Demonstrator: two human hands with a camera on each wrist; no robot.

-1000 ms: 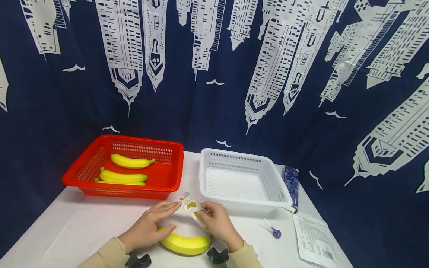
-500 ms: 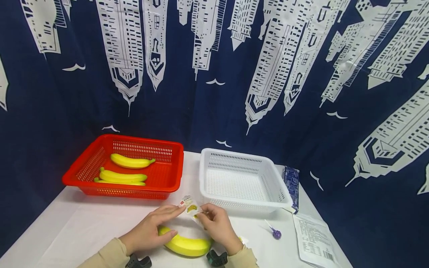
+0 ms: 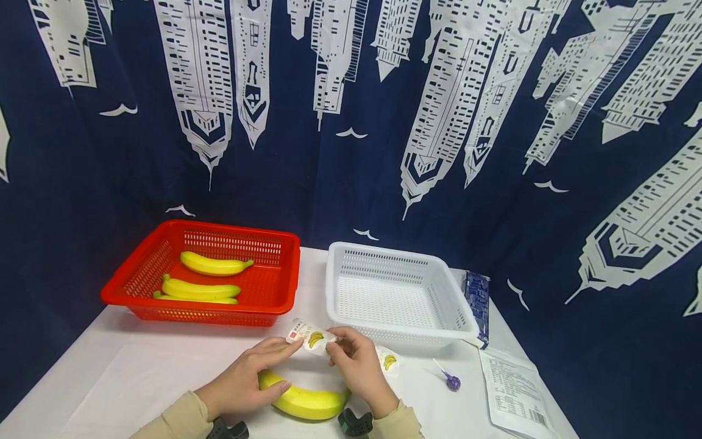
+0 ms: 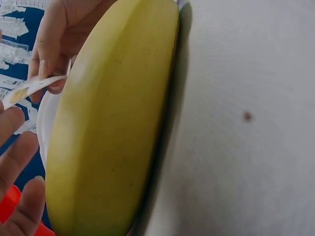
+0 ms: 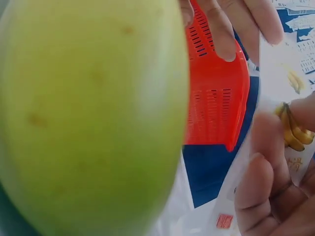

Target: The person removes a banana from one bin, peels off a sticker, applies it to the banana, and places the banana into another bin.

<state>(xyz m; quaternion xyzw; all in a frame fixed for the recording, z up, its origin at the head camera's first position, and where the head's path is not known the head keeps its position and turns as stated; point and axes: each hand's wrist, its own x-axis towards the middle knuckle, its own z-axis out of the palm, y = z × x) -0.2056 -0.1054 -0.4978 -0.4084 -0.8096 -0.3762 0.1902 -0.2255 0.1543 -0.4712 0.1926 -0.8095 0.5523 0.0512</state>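
A yellow banana (image 3: 312, 403) lies on the white table in front of the person, between the two wrists. Beyond it, a white strip printed with bananas (image 3: 307, 336) is pinched between the thumb and fingers of the right hand (image 3: 359, 369). Part of the strip emerges on the far side of that hand. The left hand (image 3: 247, 375) has its fingers outstretched, their tips right at the strip's left end, while its thumb overlaps the banana. In the left wrist view the banana (image 4: 108, 123) fills the middle; in the right wrist view the strip (image 5: 275, 73) runs past the fingertips.
A red basket (image 3: 285, 274) with several bananas stands at the back left. Beside it is a white basket (image 3: 384, 299). To the right lie a purple lollipop (image 3: 452, 382), a white printed pouch (image 3: 515, 390) and a dark blue packet (image 3: 476, 305). A dark city-print curtain (image 3: 307, 201) hangs behind.
The strip has turned from slanting to nearly level, and its other part now shows right of the right hand. The left hand has shifted slightly right. The banana has stayed nearly in place.
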